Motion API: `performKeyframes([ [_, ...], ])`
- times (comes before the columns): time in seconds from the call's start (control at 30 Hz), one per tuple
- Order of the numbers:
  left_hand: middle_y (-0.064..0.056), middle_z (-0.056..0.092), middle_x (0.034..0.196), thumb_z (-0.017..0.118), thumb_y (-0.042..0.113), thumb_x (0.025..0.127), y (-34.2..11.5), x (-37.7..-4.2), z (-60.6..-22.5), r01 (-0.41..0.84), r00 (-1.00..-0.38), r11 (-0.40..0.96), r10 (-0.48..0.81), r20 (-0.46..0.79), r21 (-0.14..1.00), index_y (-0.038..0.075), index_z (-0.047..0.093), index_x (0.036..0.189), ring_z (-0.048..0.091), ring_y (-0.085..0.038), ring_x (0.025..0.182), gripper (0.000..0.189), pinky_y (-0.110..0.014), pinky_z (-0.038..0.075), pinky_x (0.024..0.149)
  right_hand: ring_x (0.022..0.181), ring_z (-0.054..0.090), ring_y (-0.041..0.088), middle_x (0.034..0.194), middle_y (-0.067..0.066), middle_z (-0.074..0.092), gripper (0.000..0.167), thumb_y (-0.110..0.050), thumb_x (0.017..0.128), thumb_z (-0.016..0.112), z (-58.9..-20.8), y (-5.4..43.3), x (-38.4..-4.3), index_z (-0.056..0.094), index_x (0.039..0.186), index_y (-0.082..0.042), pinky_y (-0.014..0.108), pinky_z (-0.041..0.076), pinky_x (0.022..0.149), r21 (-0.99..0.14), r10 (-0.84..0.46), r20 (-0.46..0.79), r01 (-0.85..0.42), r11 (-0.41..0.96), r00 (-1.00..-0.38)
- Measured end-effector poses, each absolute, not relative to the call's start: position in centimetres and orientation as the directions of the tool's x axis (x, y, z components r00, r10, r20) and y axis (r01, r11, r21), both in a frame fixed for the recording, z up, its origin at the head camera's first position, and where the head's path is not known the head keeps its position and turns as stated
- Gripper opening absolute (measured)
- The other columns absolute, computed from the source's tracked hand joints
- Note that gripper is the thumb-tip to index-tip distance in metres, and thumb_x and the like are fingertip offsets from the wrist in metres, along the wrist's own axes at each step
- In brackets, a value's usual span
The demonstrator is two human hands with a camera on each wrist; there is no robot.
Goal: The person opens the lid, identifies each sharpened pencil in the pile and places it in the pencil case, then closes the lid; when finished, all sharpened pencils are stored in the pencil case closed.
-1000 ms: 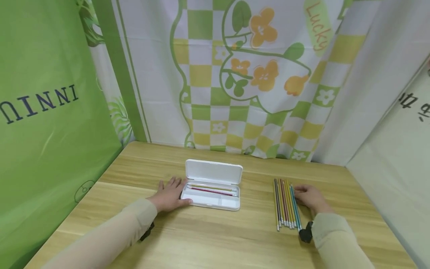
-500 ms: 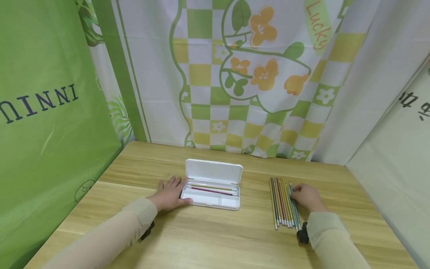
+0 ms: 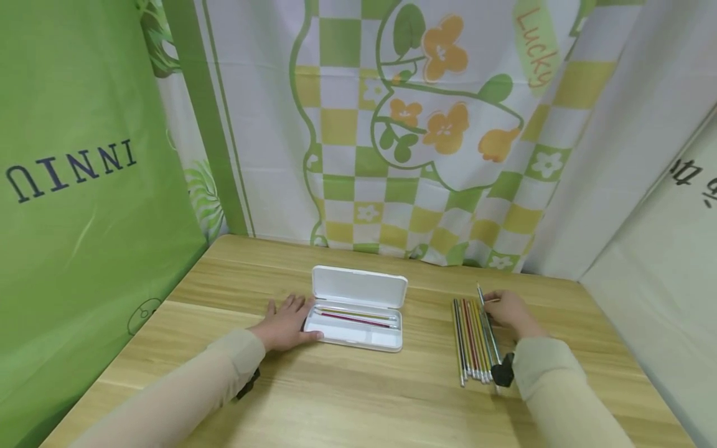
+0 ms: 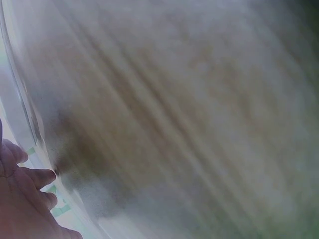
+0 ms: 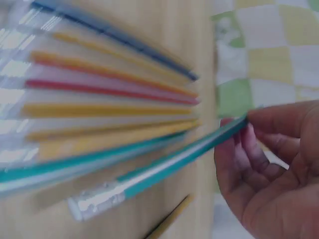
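My right hand (image 3: pixel 508 311) pinches a teal pencil (image 5: pixel 169 160) near its far end, between thumb and fingers. In the right wrist view its white eraser end points away from the hand, over the wooden table. Left of that hand lies a row of several pencils (image 3: pixel 469 342), yellow, red, dark and teal, side by side with erasers toward me. My left hand (image 3: pixel 285 325) rests with fingers spread at the left end of an open white pencil case (image 3: pixel 358 339), thumb on its front corner. Inside the case lie a yellow pencil (image 3: pixel 358 313) and a red pencil (image 3: pixel 355 320).
The case's lid (image 3: pixel 360 287) stands raised at the back. The wooden table (image 3: pixel 358 404) ends at a patterned curtain (image 3: pixel 386 186) behind and a green cloth (image 3: pixel 101 249) at left. One more yellow pencil (image 5: pixel 169 216) shows below the held one in the right wrist view.
My right hand has taken hold of a teal pencil at the right of the row and raised it slightly, moving it away from me. The left hand stays at the case.
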State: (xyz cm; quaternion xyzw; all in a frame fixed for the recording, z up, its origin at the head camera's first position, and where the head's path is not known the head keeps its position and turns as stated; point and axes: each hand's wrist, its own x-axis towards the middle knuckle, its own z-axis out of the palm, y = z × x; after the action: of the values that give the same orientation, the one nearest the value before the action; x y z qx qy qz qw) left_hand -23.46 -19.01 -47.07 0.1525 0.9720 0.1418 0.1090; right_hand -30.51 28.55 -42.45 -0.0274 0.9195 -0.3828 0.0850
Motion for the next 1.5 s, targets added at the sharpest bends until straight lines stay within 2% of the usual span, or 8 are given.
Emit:
performKeyframes([
  [0.13, -0.03, 0.023, 0.165, 0.056, 0.061, 0.1, -19.0, -23.4, -46.9, 0.259, -0.931, 0.914, 0.322, -0.172, 0.311, 0.0, 0.024, 0.163, 0.013, -0.048, 0.153, 0.093, -0.078, 0.006, 0.113, 0.09, 0.066, 0.013, 0.116, 0.029, 0.062, 0.045, -0.003, 0.104, 0.05, -41.2, 27.2, -30.7, 0.04, 0.139, 0.025, 0.029, 0.059, 0.081, -0.871, -0.185, -0.181, 0.07, 0.487, -0.966],
  [0.27, -0.029, 0.022, 0.165, 0.056, 0.062, 0.1, -19.1, -23.5, -47.1, 0.259, -0.931, 0.915, 0.322, -0.172, 0.31, 0.001, 0.023, 0.163, 0.012, -0.048, 0.154, 0.094, -0.078, 0.005, 0.114, 0.093, 0.064, 0.005, 0.119, 0.015, 0.063, 0.051, -0.006, 0.108, 0.048, -40.3, 25.5, -30.9, 0.031, 0.147, 0.022, 0.025, 0.056, 0.084, -0.935, -0.288, -0.185, 0.078, 0.345, -0.94],
  [0.33, -0.029, 0.022, 0.165, 0.056, 0.063, 0.099, -19.2, -23.6, -47.4, 0.263, -0.932, 0.913, 0.324, -0.163, 0.311, 0.001, 0.023, 0.163, 0.011, -0.048, 0.153, 0.095, -0.078, 0.003, 0.114, 0.099, 0.063, 0.007, 0.118, 0.01, 0.063, 0.053, -0.007, 0.109, 0.048, -39.9, 24.5, -31.0, 0.03, 0.149, 0.021, 0.025, 0.055, 0.086, -0.95, -0.321, -0.173, 0.072, 0.304, -0.931],
  [0.5, -0.029, 0.023, 0.165, 0.056, 0.065, 0.098, -19.3, -23.8, -47.8, 0.261, -0.934, 0.913, 0.321, -0.156, 0.313, 0.002, 0.024, 0.163, 0.012, -0.048, 0.153, 0.096, -0.078, 0.004, 0.113, 0.125, 0.055, 0.028, 0.133, 0.017, 0.056, 0.056, -0.01, 0.11, 0.048, -38.9, 22.1, -31.4, 0.026, 0.154, 0.016, 0.035, 0.049, 0.103, -0.969, -0.386, -0.165, 0.076, 0.236, -0.908],
  [0.7, -0.029, 0.02, 0.166, 0.056, 0.065, 0.099, -19.5, -24.0, -48.2, 0.257, -0.933, 0.912, 0.321, -0.164, 0.319, 0.002, 0.022, 0.164, 0.01, -0.048, 0.154, 0.097, -0.077, 0.001, 0.114, 0.106, 0.059, 0.011, 0.113, -0.002, 0.06, 0.05, -0.004, 0.108, 0.048, -38.5, 19.2, -31.7, 0.031, 0.149, 0.018, 0.036, 0.047, 0.103, -0.987, -0.464, -0.125, 0.061, 0.15, -0.877],
  [1.0, -0.029, 0.022, 0.165, 0.058, 0.061, 0.099, -19.2, -23.6, -47.4, 0.251, -0.933, 0.912, 0.317, -0.17, 0.324, 0.001, 0.023, 0.163, 0.011, -0.048, 0.154, 0.094, -0.077, 0.003, 0.114, 0.11, 0.059, 0.017, 0.12, 0.01, 0.062, 0.043, -0.002, 0.108, 0.048, -38.9, 14.4, -31.7, 0.042, 0.144, 0.018, 0.043, 0.046, 0.104, -0.981, -0.533, -0.118, 0.016, 0.192, -0.838],
  [1.23, -0.03, 0.025, 0.164, 0.06, 0.058, 0.099, -18.9, -23.2, -46.6, 0.249, -0.935, 0.913, 0.314, -0.167, 0.324, 0.0, 0.026, 0.162, 0.015, -0.048, 0.153, 0.092, -0.078, 0.006, 0.114, 0.116, 0.06, 0.027, 0.124, 0.02, 0.066, 0.037, -0.004, 0.108, 0.05, -38.6, 11.0, -30.8, 0.054, 0.141, 0.01, 0.045, 0.048, 0.102, -0.942, -0.554, -0.128, -0.074, 0.328, -0.823],
  [1.5, -0.03, 0.025, 0.164, 0.061, 0.059, 0.098, -19.1, -23.7, -47.3, 0.25, -0.94, 0.915, 0.308, -0.149, 0.317, 0.0, 0.026, 0.162, 0.014, -0.048, 0.153, 0.094, -0.078, 0.005, 0.114, 0.111, 0.062, 0.024, 0.123, 0.013, 0.068, 0.031, -0.008, 0.105, 0.057, -39.4, 7.8, -30.4, 0.067, 0.133, 0.0, 0.043, 0.051, 0.096, -0.829, -0.601, -0.089, -0.275, 0.487, -0.794],
])
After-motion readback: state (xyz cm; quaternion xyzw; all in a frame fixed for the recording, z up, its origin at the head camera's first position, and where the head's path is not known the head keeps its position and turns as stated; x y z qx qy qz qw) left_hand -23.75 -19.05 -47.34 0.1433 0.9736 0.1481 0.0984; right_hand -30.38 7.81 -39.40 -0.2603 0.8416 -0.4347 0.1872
